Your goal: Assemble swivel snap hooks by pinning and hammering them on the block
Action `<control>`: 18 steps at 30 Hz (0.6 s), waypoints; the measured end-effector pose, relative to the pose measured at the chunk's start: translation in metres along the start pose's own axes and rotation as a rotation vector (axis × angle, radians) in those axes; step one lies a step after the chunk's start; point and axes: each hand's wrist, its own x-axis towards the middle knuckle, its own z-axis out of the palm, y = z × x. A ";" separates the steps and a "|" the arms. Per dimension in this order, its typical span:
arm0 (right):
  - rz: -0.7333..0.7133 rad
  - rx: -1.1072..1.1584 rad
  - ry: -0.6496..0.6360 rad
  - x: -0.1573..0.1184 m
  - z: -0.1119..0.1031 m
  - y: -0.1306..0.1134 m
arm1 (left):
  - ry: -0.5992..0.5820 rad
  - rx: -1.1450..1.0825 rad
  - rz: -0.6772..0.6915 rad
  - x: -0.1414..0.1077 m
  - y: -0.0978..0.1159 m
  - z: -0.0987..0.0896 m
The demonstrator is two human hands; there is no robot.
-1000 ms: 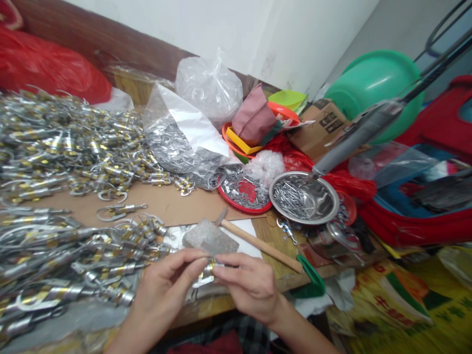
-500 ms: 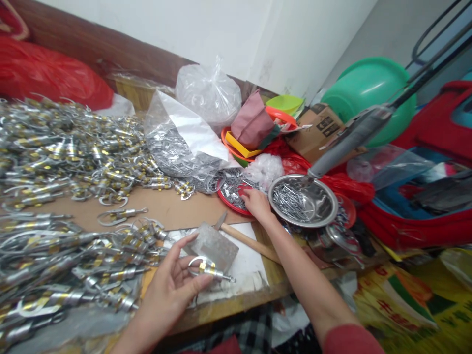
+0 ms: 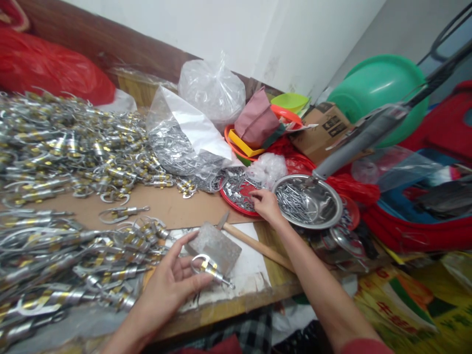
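Observation:
My left hand point(image 3: 167, 280) grips a silver metal hook fitting point(image 3: 210, 268) with a curved arm, a brass-coloured middle and a small eye at its tip. It hovers over a grey metal block point(image 3: 217, 246) on the bench. My right hand point(image 3: 267, 204) is at the right edge of a red plate point(image 3: 230, 202) of small flat metal pieces point(image 3: 236, 187). Its thumb and forefinger are pinched together; whatever they hold is too small to make out. Between the hands lies a hammer point(image 3: 254, 241), its head beside the block.
Many similar fittings point(image 3: 66, 142) are heaped on the left. A steel bowl point(image 3: 328, 209) of metal pins stands right of my right hand. Behind are a clear bag of metal pieces point(image 3: 177, 152), plastic baskets and a cardboard box point(image 3: 324, 128). A grey-handled rod point(image 3: 354, 145) slants over the bowl.
My right hand has drawn back slightly to the right over the plate, its fingers now closed in a pinch. My left hand keeps the hook fitting, tilted slightly more downward. The view has shifted a little.

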 end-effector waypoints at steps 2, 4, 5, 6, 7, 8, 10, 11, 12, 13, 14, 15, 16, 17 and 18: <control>-0.056 0.086 -0.003 -0.025 -0.004 -0.014 | 0.001 -0.005 -0.002 0.001 -0.001 -0.001; -0.152 0.179 -0.017 -0.056 -0.005 -0.033 | -0.008 -0.008 -0.002 0.001 -0.002 -0.002; -0.241 0.240 -0.034 -0.072 -0.004 -0.044 | -0.014 -0.008 -0.001 0.002 -0.003 -0.002; -0.390 0.344 0.003 -0.086 -0.003 -0.053 | -0.018 -0.009 0.003 0.002 -0.004 -0.003; -0.507 0.392 0.027 -0.098 -0.001 -0.061 | -0.020 -0.009 0.010 0.002 -0.005 -0.003; -0.614 0.426 0.056 -0.107 0.002 -0.068 | -0.021 -0.010 0.018 0.002 -0.005 -0.004; -0.732 0.419 0.094 -0.117 0.007 -0.076 | -0.032 -0.012 0.033 0.003 -0.007 -0.005; -0.751 0.402 0.102 -0.120 0.009 -0.078 | -0.038 -0.010 0.038 0.003 -0.008 -0.006; -0.758 0.387 0.101 -0.120 0.010 -0.079 | -0.042 -0.006 0.040 0.003 -0.008 -0.006; -0.755 0.370 0.098 -0.121 0.011 -0.080 | -0.042 0.001 0.040 0.003 -0.009 -0.007; -0.744 0.349 0.092 -0.121 0.011 -0.080 | -0.040 0.010 0.039 0.003 -0.009 -0.008; -0.727 0.320 0.078 -0.121 0.010 -0.080 | -0.032 0.020 0.038 0.003 -0.010 -0.008; -0.709 0.290 0.061 -0.122 0.009 -0.080 | -0.024 0.030 0.036 0.003 -0.010 -0.008; -0.691 0.262 0.040 -0.124 0.008 -0.080 | -0.019 0.039 0.034 0.003 -0.010 -0.008; -0.675 0.240 0.020 -0.126 0.007 -0.079 | -0.013 0.047 0.033 0.002 -0.010 -0.008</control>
